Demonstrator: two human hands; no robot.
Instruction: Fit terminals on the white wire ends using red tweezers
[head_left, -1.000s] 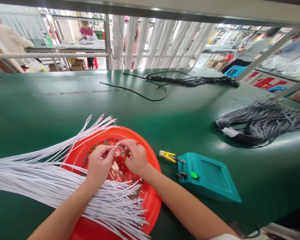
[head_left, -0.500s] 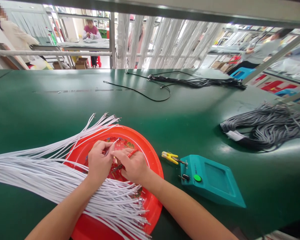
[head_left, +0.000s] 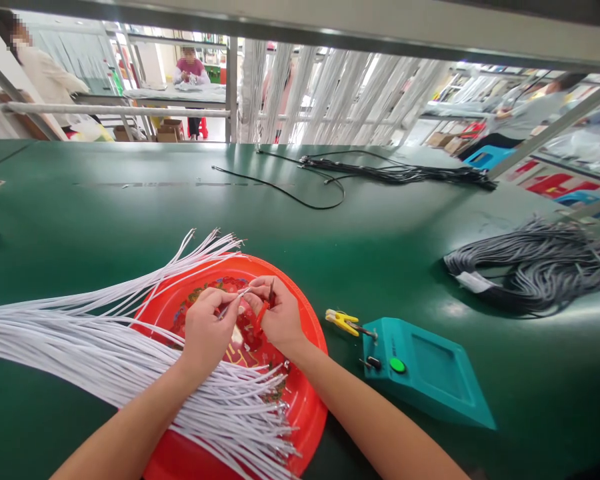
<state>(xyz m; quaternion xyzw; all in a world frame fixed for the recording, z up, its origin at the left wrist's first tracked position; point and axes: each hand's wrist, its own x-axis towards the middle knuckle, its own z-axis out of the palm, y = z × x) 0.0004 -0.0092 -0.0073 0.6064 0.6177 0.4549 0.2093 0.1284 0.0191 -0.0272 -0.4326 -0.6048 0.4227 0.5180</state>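
My left hand (head_left: 211, 328) is closed in a pinch on a white cable (head_left: 243, 291), its end pointing right. My right hand (head_left: 281, 319) grips small red-handled scissors (head_left: 261, 319), their dark blades pointing up past the fingers. The right thumb and forefinger also meet at the end of that cable. Both hands are over a red plastic tray (head_left: 313, 333) with a printed floral bottom. A thick bundle of white cables (head_left: 130, 360) lies across the tray under my left forearm, with bare metal tips at the right. A smaller fan of white cables (head_left: 180, 267) rests on the far rim.
A teal device (head_left: 430, 367) with a green button and a yellow clip (head_left: 343, 321) sits right of the tray. Grey cables (head_left: 545, 267) lie coiled farther right. Black cables (head_left: 395, 170) stretch along the far edge of the green table (head_left: 180, 207). Several people work beyond a metal frame.
My right hand has turned, swinging the scissor blades from pointing down-left to pointing up. Its fingertips have come onto the cable end. The view has shifted slightly.
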